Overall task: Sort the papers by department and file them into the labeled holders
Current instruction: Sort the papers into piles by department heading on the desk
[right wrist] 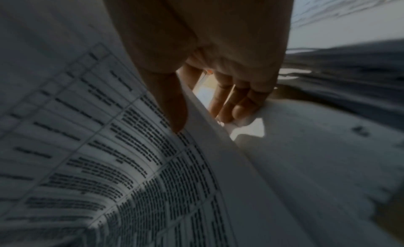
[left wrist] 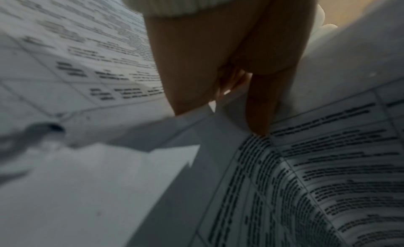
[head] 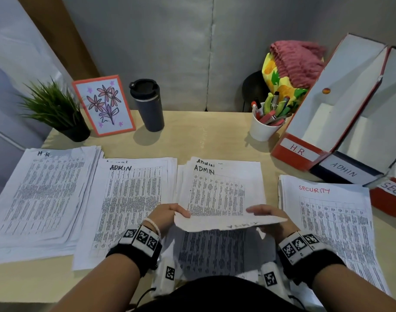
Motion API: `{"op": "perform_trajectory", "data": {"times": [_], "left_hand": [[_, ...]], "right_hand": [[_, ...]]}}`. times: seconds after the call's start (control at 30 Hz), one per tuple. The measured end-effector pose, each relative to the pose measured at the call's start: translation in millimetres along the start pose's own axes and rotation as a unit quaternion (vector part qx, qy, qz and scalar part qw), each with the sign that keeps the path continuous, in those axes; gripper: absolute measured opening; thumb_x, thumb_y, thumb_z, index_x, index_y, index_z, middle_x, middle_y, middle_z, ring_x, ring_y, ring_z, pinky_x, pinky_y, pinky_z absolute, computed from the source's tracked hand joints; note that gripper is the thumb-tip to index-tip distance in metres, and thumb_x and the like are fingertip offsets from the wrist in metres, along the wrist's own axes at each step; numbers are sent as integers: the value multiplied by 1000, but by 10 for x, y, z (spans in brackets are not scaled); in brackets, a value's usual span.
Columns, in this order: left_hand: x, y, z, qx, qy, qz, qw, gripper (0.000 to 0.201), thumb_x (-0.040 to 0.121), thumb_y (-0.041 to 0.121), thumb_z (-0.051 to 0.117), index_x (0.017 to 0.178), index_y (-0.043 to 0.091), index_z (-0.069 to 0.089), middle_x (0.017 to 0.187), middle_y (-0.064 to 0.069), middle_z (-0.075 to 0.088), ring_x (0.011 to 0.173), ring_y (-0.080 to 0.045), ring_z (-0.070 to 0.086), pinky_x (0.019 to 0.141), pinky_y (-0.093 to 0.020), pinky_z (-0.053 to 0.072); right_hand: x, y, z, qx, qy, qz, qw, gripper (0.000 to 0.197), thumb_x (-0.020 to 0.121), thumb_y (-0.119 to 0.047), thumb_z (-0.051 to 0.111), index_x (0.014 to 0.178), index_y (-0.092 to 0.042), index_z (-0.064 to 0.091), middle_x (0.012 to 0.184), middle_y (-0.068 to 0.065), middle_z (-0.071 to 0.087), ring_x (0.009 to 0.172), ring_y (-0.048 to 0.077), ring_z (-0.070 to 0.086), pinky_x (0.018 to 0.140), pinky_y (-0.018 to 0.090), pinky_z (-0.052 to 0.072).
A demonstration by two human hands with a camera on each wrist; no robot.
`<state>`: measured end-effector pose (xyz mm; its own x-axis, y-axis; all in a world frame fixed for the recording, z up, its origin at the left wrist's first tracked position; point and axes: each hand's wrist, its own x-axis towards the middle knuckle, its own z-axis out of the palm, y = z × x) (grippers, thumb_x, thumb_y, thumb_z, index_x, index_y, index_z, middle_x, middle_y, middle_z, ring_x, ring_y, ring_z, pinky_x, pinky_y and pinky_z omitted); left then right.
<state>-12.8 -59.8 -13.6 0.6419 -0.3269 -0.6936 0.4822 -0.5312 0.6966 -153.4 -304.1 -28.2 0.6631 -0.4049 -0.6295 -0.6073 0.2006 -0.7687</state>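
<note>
Papers: one sheet held up over the near middle of the desk, its top edge curled toward the camera so the back shows along the fold. Left hand pinches the sheet's left edge, thumb on the printed side, fingers behind. Right hand pinches the right edge the same way; the right wrist view shows the thumb on the printed face and the fingers curled behind the sheet. The left wrist view is blurred but shows the hand against the paper edge.

Under and beyond the held sheet lies a pile headed ADMIN. Just left of it, a second ADMIN pile. Far left, the H.R pile, thick and fanned at its edges. To the right, the SECURITY pile, heading in red.

Holders stand at the right rear, side by side and angled: H.R. holder, ADMIN holder, and a third whose label is cut off by the frame edge.

Back of the desk: potted plant, framed flower drawing, dark tumbler, white cup of pens. A patterned bag sits behind the cup.
</note>
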Motion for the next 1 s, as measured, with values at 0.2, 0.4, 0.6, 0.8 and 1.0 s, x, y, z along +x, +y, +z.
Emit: {"op": "perform_trajectory", "data": {"times": [0.2, 0.4, 0.6, 0.8, 1.0], "left_hand": [[-22, 28, -18, -151, -22, -14, 988, 37, 79, -15, 27, 98, -10, 58, 76, -10, 60, 58, -16, 54, 40, -20, 44], [89, -16, 8, -215, 74, -35, 973, 20, 86, 22, 61, 103, 11, 63, 83, -5, 69, 68, -21, 64, 58, -32, 55], [150, -1, 110, 55, 192, 23, 980, 28, 66, 26, 83, 80, 14, 62, 83, 1, 65, 81, -18, 60, 82, -29, 51], [173, -34, 94, 36, 253, 60, 965, 15, 78, 24, 70, 79, 10, 65, 77, -1, 66, 78, -21, 62, 75, -30, 49], [177, -11, 81, 121, 231, 61, 964, 26, 93, 27, 53, 75, 11, 61, 65, 2, 56, 65, -15, 52, 68, -24, 37]], "right_hand": [[100, 4, -44, -63, 3, 36, 997, 12, 74, -4, 67, 80, -14, 64, 72, -1, 61, 66, 12, 57, 67, 24, 49], [-21, -100, -1, 31, -13, -22, 999, 49, 76, 26, 46, 37, -1, 59, 113, 53, 40, 67, 26, 57, 48, 11, 48], [-66, -99, -14, 70, 2, -8, 998, 57, 83, 20, 46, 37, -9, 63, 105, 38, 58, 79, 41, 57, 47, 15, 49], [-104, -56, -69, 87, 33, 16, 996, 19, 88, 6, 54, 84, -5, 68, 62, 4, 68, 56, 15, 63, 48, 22, 48], [-4, -50, -63, 60, 58, 63, 995, 8, 92, -1, 53, 85, -5, 55, 67, 6, 53, 51, 14, 45, 51, 27, 38]]}}
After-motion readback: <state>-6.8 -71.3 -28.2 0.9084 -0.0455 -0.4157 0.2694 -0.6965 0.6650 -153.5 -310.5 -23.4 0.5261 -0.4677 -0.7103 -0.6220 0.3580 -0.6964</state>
